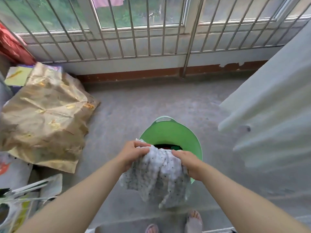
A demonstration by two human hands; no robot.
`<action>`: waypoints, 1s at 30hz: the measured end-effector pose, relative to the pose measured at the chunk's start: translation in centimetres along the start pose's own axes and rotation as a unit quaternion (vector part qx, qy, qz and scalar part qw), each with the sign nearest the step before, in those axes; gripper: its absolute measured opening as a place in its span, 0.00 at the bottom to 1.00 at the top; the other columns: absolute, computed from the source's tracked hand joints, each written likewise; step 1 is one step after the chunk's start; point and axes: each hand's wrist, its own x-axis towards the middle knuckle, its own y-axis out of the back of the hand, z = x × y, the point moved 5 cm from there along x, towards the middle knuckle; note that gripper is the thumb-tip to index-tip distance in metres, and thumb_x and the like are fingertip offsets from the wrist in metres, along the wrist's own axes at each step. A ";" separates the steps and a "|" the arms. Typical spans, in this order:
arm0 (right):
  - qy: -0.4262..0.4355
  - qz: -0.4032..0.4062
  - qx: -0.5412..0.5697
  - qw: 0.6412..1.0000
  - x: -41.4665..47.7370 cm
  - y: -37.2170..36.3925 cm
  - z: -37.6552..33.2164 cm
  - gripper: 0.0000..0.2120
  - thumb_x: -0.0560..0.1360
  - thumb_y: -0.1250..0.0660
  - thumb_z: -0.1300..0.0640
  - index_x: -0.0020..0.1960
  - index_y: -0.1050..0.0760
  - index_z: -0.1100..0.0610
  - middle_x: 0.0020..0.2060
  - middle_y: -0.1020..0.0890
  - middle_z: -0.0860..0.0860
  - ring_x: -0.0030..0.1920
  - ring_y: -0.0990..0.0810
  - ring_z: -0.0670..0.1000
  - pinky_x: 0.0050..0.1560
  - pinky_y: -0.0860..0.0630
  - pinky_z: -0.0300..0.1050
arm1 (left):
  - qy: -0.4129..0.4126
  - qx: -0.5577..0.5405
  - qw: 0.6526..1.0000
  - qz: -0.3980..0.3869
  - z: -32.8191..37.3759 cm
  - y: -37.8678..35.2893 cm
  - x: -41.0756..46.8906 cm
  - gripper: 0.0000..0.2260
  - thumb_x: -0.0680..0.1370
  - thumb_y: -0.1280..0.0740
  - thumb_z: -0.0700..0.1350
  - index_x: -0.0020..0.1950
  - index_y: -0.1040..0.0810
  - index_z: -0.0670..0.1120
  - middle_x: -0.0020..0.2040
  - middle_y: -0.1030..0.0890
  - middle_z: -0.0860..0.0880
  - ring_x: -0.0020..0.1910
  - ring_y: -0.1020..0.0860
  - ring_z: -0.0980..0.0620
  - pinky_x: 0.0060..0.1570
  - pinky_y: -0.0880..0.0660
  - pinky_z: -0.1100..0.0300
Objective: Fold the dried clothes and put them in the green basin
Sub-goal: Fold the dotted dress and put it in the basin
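Both hands are clamped on one speckled white garment (pixel 156 175). The left hand (pixel 134 152) bunches its upper corner in curled fingers. The right hand (pixel 186 163) grips the opposite side, thumb on top. The hands are apart, with the cloth slack and rumpled between them.

The held edge runs roughly from 10 o'clock at the left hand to 4 o'clock at the right. The rest of the garment hangs towards 6 o'clock, down in front of the person's sandalled feet (pixel 193 219).

The green basin (pixel 168 128) stands on the floor at 12 o'clock from the hands. It lies just beyond and below them, its handle at the far side, and the garment's lower folds hide its near rim. Dark clothes (pixel 168 146) already lie in its bottom.

The right hand sits over the basin's near right edge and looks the nearer of the two. The left hand is at the rim's 9 o'clock side. Blur and wrinkling make it hard to tell how far the garment is folded, though it seems loosely gathered rather than squared.

To land it, the move would likely go forward and down towards 12 o'clock, with the hanging tail brought in first.

A gold-coloured sheet (pixel 43 115) lies well apart at 9 o'clock.
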 end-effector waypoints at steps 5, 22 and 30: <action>0.007 0.100 0.025 0.995 5.9 3.5 3.1 0.21 0.75 0.35 0.68 0.67 0.28 0.62 0.62 0.23 0.58 0.56 0.21 0.56 0.58 0.24 0.48 | -0.002 0.001 1.000 0.009 -3.0 -2.1 6.1 0.11 0.74 0.32 0.32 0.53 0.18 0.42 0.48 0.19 0.50 0.46 0.22 0.58 0.40 0.27 0.73; 0.260 0.230 -0.255 0.903 23.8 12.1 -0.9 0.29 0.74 0.33 0.64 0.68 0.31 0.39 0.58 0.26 0.37 0.57 0.29 0.38 0.57 0.31 0.37 | -0.137 0.118 0.976 0.121 -8.0 -6.6 26.9 0.22 0.65 0.36 0.26 0.52 0.21 0.48 0.54 0.24 0.51 0.50 0.26 0.61 0.44 0.32 0.80; 0.221 0.296 -0.099 0.924 34.6 12.8 9.4 0.26 0.74 0.33 0.68 0.61 0.25 0.39 0.58 0.25 0.33 0.59 0.30 0.34 0.59 0.34 0.28 | -0.077 0.061 0.983 0.156 -20.6 -8.3 35.7 0.09 0.67 0.24 0.42 0.35 0.24 0.45 0.42 0.19 0.48 0.50 0.22 0.53 0.54 0.30 0.59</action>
